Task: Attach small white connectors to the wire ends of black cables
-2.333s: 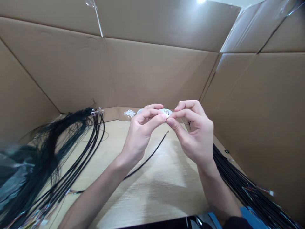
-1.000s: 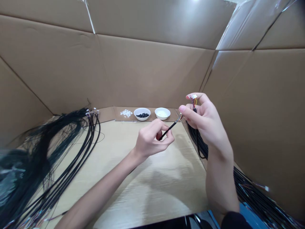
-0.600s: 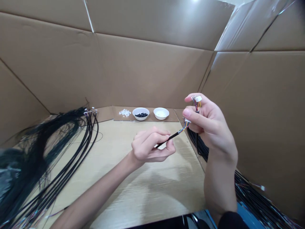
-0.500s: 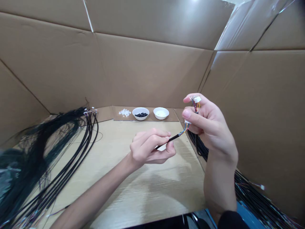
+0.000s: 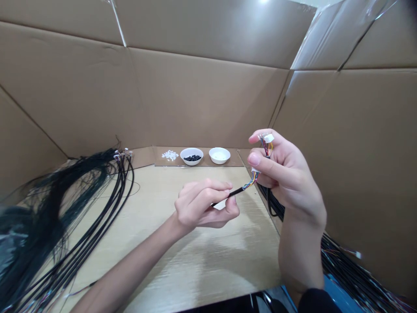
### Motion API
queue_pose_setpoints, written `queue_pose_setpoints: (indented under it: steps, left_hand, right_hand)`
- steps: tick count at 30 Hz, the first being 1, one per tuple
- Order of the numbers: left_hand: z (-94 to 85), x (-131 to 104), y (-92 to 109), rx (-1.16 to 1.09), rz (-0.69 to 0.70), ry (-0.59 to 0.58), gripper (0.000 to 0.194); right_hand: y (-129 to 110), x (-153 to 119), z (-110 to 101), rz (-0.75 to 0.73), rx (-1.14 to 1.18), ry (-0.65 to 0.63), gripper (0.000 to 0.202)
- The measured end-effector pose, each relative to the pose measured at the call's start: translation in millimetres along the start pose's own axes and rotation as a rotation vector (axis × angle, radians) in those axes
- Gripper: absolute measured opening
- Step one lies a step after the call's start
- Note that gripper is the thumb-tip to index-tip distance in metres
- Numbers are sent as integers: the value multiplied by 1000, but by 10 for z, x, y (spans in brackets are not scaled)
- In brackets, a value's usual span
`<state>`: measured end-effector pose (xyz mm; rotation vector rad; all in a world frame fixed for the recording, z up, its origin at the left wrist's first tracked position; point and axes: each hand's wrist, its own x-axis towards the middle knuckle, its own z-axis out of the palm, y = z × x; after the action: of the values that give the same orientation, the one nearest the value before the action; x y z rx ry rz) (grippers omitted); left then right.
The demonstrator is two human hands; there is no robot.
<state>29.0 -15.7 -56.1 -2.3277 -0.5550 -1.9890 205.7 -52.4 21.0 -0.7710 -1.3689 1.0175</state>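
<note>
My left hand point(image 5: 206, 203) pinches a black cable point(image 5: 235, 192) between thumb and fingers, above the middle of the table. Blue, yellow and white wires point(image 5: 251, 180) fan out of the cable's end toward my right hand point(image 5: 283, 167). That hand is closed round cable ends, its thumb pressing near the first cable's white connector, which its fingers partly cover. A second white connector point(image 5: 269, 138) with red, yellow and dark wires sticks up between its thumb and index finger. Below the palm hangs a loop of black cable point(image 5: 269, 202).
A bowl of small black pieces point(image 5: 191, 156) and another white bowl point(image 5: 219, 155) stand at the back, beside a pile of white pieces point(image 5: 170, 155). Black cables point(image 5: 107, 217) lie at left; a cable bundle point(image 5: 355, 274) lies at right. Cardboard walls point(image 5: 202, 95) surround the table point(image 5: 221, 256).
Both hands keep their grip on the cables and have barely moved. The whole view has shifted very slightly.
</note>
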Motion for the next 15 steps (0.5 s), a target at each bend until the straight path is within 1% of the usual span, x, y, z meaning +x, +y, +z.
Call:
queue_pose_setpoints:
  steps: [4, 6, 9, 12, 15]
  left_hand:
    - [70, 10, -79, -43, 27, 105, 19]
    - [106, 20, -137, -53, 28, 131, 18]
    - [128, 44, -190, -63, 72, 184, 20]
    - [109, 69, -175, -60, 105, 199, 23]
    - [86, 81, -137, -56, 118, 191, 22]
  right_hand:
    - [17, 16, 41, -26, 59, 62, 28]
    - [32, 30, 62, -48, 122, 89, 25]
    - [53, 46, 80, -65, 169, 90, 19]
    - [67, 43, 87, -51, 142, 70, 20]
    - [75, 37, 101, -29, 132, 62, 20]
